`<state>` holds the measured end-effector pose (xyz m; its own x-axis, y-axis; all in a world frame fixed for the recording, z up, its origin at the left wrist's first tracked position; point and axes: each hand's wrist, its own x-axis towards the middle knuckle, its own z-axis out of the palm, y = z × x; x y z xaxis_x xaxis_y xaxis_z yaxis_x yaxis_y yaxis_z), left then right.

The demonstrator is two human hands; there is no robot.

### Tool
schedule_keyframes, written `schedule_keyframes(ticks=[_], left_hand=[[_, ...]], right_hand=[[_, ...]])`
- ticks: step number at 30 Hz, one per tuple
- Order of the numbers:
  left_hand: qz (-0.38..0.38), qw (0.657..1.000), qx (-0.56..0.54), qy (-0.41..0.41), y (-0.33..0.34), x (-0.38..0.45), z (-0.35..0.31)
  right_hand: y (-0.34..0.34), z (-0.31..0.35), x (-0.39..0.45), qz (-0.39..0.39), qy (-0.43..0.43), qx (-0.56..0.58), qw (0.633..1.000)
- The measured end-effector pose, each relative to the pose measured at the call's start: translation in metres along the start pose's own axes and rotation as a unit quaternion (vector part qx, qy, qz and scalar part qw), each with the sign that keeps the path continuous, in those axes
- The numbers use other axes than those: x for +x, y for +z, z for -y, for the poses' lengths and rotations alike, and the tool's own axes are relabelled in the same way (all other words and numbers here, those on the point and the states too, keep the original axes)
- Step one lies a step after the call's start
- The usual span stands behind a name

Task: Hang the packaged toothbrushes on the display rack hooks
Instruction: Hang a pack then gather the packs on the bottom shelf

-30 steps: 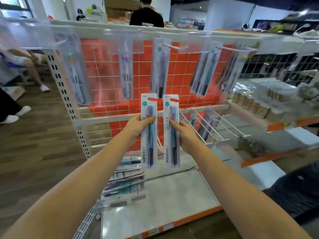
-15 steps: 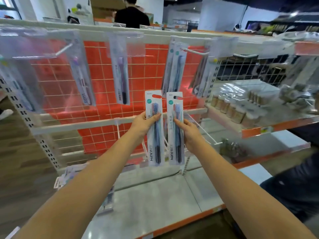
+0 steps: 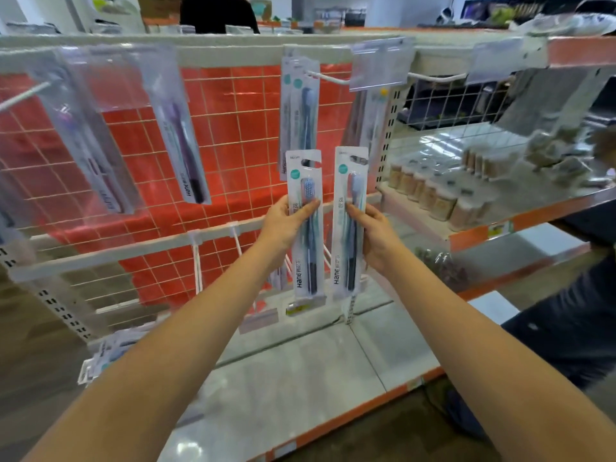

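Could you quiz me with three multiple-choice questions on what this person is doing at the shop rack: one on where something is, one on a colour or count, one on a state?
1. Where is the red grid panel?
A. Behind the hanging packs
B. On the floor
C. In the person's left hand

2. How many toothbrush packs does the person hold?
A. One
B. Two
C. Four

3. What is the state of the two held packs?
A. Already on a hook
B. Lying on the shelf
C. Held upright, not yet hung

Answers:
1 A: the hanging toothbrush pack on the white hook hangs in front of the panel.
2 B: the left hand grips the left pack, and the right hand grips the right pack.
3 C: both hang-holes are free below the hook.
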<state>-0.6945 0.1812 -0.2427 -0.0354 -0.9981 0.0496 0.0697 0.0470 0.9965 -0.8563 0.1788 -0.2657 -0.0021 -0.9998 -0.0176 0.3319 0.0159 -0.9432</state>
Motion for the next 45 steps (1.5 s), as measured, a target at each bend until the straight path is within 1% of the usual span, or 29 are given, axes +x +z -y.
schedule_keyframes(ticks=[5,9,13,16,22,27,31,37,43,45], left_hand=[[0.010,1.000,-0.009,0.024,0.011,0.015,0.000],[0.013,0.999,0.011,0.045,0.018,0.022,-0.002],[0.017,0.998,0.016,0.064,0.034,0.023,-0.009],[0.013,0.996,0.001,0.085,0.049,0.026,-0.017],[-0.020,0.989,-0.003,0.146,0.075,0.022,-0.032],[-0.071,0.978,-0.023,0.194,0.089,0.016,-0.050],[-0.106,0.970,0.016,0.217,0.090,0.014,-0.056],[-0.114,0.962,0.049,0.243,0.095,0.004,-0.051],[-0.162,0.953,0.020,0.254,0.099,0.002,-0.067],[-0.158,0.955,0.028,0.249,0.098,0.004,-0.072]], right_hand=[[-0.014,0.011,0.007,0.001,-0.003,-0.004,1.000],[-0.018,0.019,0.016,-0.002,-0.017,0.045,0.999],[-0.023,0.025,0.025,0.018,-0.010,0.038,0.999],[-0.028,0.038,0.034,0.055,-0.005,0.045,0.997],[-0.040,0.057,0.052,0.108,0.009,0.029,0.994],[-0.045,0.068,0.065,0.162,0.010,0.028,0.986],[-0.043,0.071,0.071,0.202,0.007,0.030,0.979],[-0.048,0.066,0.075,0.218,0.016,0.033,0.975],[-0.057,0.062,0.081,0.238,0.021,0.035,0.970],[-0.060,0.062,0.081,0.242,0.020,0.032,0.969]])
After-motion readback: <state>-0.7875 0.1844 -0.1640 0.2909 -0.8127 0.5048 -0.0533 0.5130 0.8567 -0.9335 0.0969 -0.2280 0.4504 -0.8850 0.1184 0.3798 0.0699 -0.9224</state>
